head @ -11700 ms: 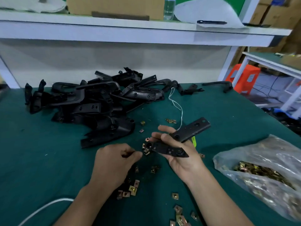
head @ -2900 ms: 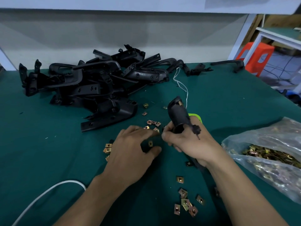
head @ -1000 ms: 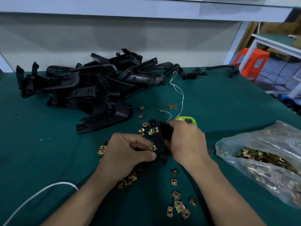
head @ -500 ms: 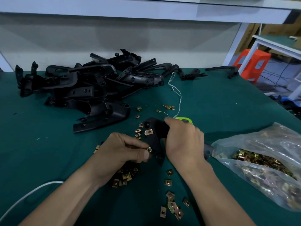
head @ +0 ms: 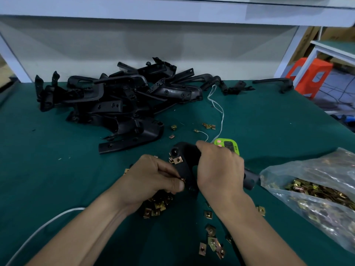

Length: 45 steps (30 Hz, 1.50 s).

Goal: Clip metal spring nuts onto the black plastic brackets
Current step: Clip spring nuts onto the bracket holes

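Gripping the bracket (head: 185,167) over the table (head: 57,169), our right hand (head: 219,169) curls round its bend; our left hand (head: 153,175) pinches a nut (head: 182,179) at its lower edge.
— Agreed, and a clipped nut (head: 177,160) sits near the top.
— What might spoil it?
— Pushing crooked, we judge: the nut could skate off the edge and vanish among the loose nuts (head: 155,210) beneath us.

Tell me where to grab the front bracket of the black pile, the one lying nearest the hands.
I'd take the front bracket by its flat strip end, which pokes out of the pile to the left and lies flat on the table. Come from the near side, where the green top is bare, and pinch across its long edges.
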Tool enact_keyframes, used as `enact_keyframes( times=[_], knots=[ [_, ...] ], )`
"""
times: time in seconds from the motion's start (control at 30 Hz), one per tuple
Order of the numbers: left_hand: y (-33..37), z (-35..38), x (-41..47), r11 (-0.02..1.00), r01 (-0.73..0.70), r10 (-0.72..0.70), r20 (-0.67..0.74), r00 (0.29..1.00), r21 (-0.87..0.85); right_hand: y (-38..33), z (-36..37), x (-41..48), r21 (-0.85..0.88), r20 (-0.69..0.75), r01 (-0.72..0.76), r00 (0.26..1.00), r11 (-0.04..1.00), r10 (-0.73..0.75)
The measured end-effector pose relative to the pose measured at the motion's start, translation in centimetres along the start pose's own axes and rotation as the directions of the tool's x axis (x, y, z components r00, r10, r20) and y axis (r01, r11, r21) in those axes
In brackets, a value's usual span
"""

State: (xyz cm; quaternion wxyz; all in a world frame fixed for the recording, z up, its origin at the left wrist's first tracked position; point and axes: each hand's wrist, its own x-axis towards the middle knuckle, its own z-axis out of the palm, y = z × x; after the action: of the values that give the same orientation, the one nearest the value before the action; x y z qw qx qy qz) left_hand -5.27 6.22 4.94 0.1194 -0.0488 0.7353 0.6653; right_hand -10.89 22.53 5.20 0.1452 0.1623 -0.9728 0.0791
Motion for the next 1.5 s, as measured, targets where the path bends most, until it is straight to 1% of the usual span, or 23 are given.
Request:
enact_keyframes(
  times=[0.17, 0.27, 0.37, 0.47, 0.57, 0.6, 0.67, 0.8, 0.87, 0.93, 1.0, 1.07, 1.1, 1.13, 1.2, 1.23, 1.27, 1.37, 1.4, 1.43, 1.47, 1.5],
  knots=[
    [0.4, 0.6, -0.2, 0.998, -0.008, 0.007, -0.021, 1.000, -0.070, -0.4, 0.1, -0.4, -0.032, -0.031, -0.050, 0.998, 0.998, 0.049],
    [0.3, 1.1, -0.1, 0.997, -0.016, 0.010, -0.078, 0.997, -0.074, -0.3, 0.4, -0.5, -0.014, -0.047, -0.055, 0.997, 0.998, 0.054],
    [0.0, 1.4, -0.1, 0.995, -0.035, 0.025, -0.107, 0.994, -0.094, -0.2, 0.8, -0.4, 0.018, -0.036, -0.063, 0.997, 0.998, 0.064],
    [-0.1, 2.0, 0.1, 0.981, -0.064, 0.043, -0.121, 0.992, -0.182, 0.4, 1.2, -0.1, 0.108, 0.017, -0.151, 0.988, 0.983, 0.150],
    [0.0, 2.6, 0.4, 0.934, -0.045, 0.009, -0.102, 0.995, -0.354, 1.1, 1.1, 0.4, 0.196, 0.106, -0.240, 0.969, 0.951, 0.223],
    [0.0, 2.8, 0.5, 0.914, -0.025, -0.011, -0.087, 0.996, -0.404, 1.3, 1.1, 0.4, 0.205, 0.112, -0.248, 0.967, 0.947, 0.229],
    [-0.1, 3.0, 0.4, 0.901, -0.007, -0.026, -0.070, 0.997, -0.434, 1.4, 1.1, 0.3, 0.206, 0.098, -0.249, 0.968, 0.947, 0.233],
    [-0.2, 3.1, 0.2, 0.929, -0.044, 0.023, -0.059, 0.998, -0.368, 1.0, 0.8, -0.1, 0.172, 0.019, -0.214, 0.977, 0.961, 0.215],
    [0.0, 3.0, -0.1, 0.929, -0.075, 0.049, -0.079, 0.996, -0.364, 0.8, 0.3, 0.1, 0.168, 0.020, -0.207, 0.978, 0.964, 0.207],
    [0.5, 2.8, -0.3, 0.932, -0.106, 0.068, -0.121, 0.990, -0.346, 0.6, -0.1, 0.4, 0.156, 0.029, -0.198, 0.980, 0.968, 0.195],
    [1.0, 2.9, -0.6, 0.941, -0.154, 0.091, -0.216, 0.972, -0.302, 0.3, -0.9, 0.8, 0.134, 0.025, -0.168, 0.986, 0.977, 0.166],
    [1.8, 3.1, -0.8, 0.950, -0.201, 0.104, -0.366, 0.925, -0.239, 0.1, -2.0, 1.3, 0.121, 0.032, -0.126, 0.992, 0.985, 0.123],
    [2.2, 3.3, -0.8, 0.960, -0.209, 0.107, -0.450, 0.887, -0.185, 0.1, -2.7, 1.4, 0.108, 0.042, -0.109, 0.994, 0.988, 0.105],
    [2.4, 3.5, -0.8, 0.970, -0.212, 0.119, -0.535, 0.836, -0.115, 0.1, -3.2, 1.4, 0.100, 0.057, -0.096, 0.994, 0.990, 0.090],
    [3.2, 4.3, -0.7, 0.975, -0.214, 0.203, -0.657, 0.726, 0.065, 0.4, -4.5, 1.4, 0.103, 0.100, -0.099, 0.991, 0.990, 0.088],
    [3.9, 4.9, -0.7, 0.962, -0.217, 0.273, -0.662, 0.698, 0.167, 0.7, -5.0, 1.2, 0.100, 0.121, -0.113, 0.988, 0.989, 0.101],
    [4.8, 5.7, -0.7, 0.938, -0.230, 0.343, -0.622, 0.704, 0.258, 1.1, -5.6, 0.9, 0.101, 0.124, -0.129, 0.985, 0.987, 0.116],
    [7.0, 8.5, -0.1, 0.869, -0.282, 0.460, -0.451, 0.765, 0.408, 2.9, -7.0, -0.4, 0.150, 0.103, -0.208, 0.976, 0.967, 0.194],
    [7.5, 9.3, 0.4, 0.847, -0.312, 0.491, -0.409, 0.769, 0.430, 3.8, -7.4, -0.9, 0.198, 0.108, -0.251, 0.966, 0.948, 0.233],
    [7.8, 10.1, 1.0, 0.830, -0.338, 0.516, -0.380, 0.767, 0.444, 4.9, -8.0, -1.6, 0.287, 0.135, -0.301, 0.953, 0.910, 0.273],
    [8.2, 10.9, 1.6, 0.829, -0.357, 0.520, -0.361, 0.774, 0.430, 6.1, -8.6, -2.4, 0.405, 0.178, -0.350, 0.936, 0.845, 0.303],
    [8.6, 11.8, 2.0, 0.845, -0.371, 0.502, -0.333, 0.798, 0.384, 7.6, -9.3, -3.4, 0.519, 0.223, -0.399, 0.917, 0.755, 0.331]
  ],
)
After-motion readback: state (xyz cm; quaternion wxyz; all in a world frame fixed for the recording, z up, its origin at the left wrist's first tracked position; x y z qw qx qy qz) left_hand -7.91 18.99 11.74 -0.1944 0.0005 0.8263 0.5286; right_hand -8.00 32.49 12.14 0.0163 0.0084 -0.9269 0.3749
